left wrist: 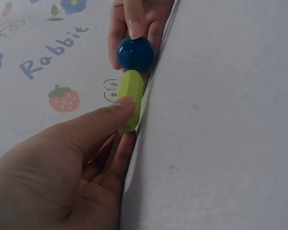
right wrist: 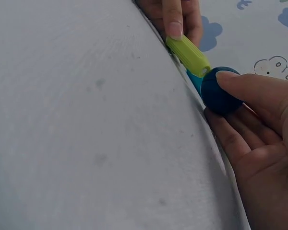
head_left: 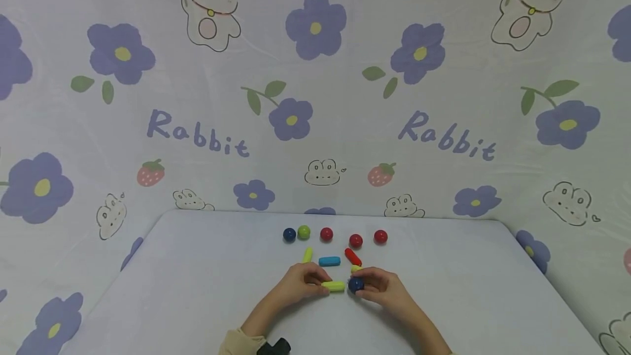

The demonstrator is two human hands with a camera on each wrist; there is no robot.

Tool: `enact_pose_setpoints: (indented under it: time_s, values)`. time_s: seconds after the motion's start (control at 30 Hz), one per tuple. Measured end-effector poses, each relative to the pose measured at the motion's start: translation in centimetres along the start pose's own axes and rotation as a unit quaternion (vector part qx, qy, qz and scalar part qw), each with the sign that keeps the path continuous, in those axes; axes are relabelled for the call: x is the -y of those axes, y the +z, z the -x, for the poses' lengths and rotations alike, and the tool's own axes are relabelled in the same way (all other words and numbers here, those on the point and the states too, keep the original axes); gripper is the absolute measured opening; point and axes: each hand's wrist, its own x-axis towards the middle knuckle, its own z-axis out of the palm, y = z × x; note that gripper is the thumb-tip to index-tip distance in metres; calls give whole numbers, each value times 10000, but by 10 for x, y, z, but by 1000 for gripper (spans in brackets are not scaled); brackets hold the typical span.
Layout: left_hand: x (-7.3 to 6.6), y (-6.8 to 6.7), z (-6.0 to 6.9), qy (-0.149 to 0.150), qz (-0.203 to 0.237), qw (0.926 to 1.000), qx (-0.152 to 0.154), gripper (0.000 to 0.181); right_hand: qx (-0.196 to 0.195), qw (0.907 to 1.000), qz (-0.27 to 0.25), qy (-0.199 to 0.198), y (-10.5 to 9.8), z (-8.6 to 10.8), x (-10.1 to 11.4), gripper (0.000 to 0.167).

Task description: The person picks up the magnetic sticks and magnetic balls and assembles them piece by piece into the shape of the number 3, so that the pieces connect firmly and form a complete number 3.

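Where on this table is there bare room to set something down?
Bare: the white table between its left edge and the left hand, and between the right hand and its right edge. Crowded: the middle, where coloured sticks lie between the hands and the row of balls.

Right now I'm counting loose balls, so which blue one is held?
The nearer blue ball, in the right hand; the farther blue ball lies untouched beside the green ball.
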Motion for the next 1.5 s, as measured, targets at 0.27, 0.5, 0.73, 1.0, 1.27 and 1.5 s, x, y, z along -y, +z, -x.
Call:
enact_pose_setpoints:
  time_s: [0.27, 0.5, 0.73, 1.0, 1.27, 1.5]
  values:
    - [1, 0, 0, 41, 56, 10000, -4, 21, -22, 10000, 60, -24, 1, -2, -3, 49]
    - [1, 0, 0, -38, 57, 10000, -29, 20, 46, 9999, 28, -101, 1, -2, -3, 49]
    - [1, 0, 2, 11, 164, 9999, -45, 21, 93, 9998, -51, -180, 3, -4, -3, 47]
    - [1, 0, 1, 77, 201, 9998, -7, 21, 233, 9992, -152, -275, 6, -2, -1, 49]
    - [1, -1, 1, 113, 173, 9998, 6, 21, 283, 9992, -119, -252, 5, -3, -1, 50]
    - [1, -1, 1, 140, 179, 9997, 3, 21, 287, 9993, 94, -238, 6, -2, 1, 48]
